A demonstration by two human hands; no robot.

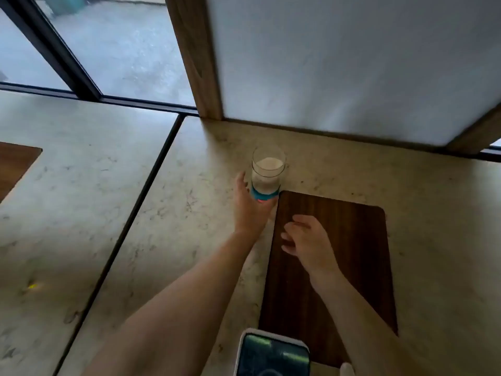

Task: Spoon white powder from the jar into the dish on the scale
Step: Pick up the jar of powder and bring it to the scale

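— Pale marbled worktop under a window; where's the jar?

— Glass jar of white powder, upright, lidless, blue band at its base, just beyond the far left corner of a dark wooden board.

— Hands?

— Left hand is wrapped round the jar's lower part. Right hand hovers over the board, fingers loosely curled, holding nothing.

— Anything else?

— A phone at the near edge, screen lit.
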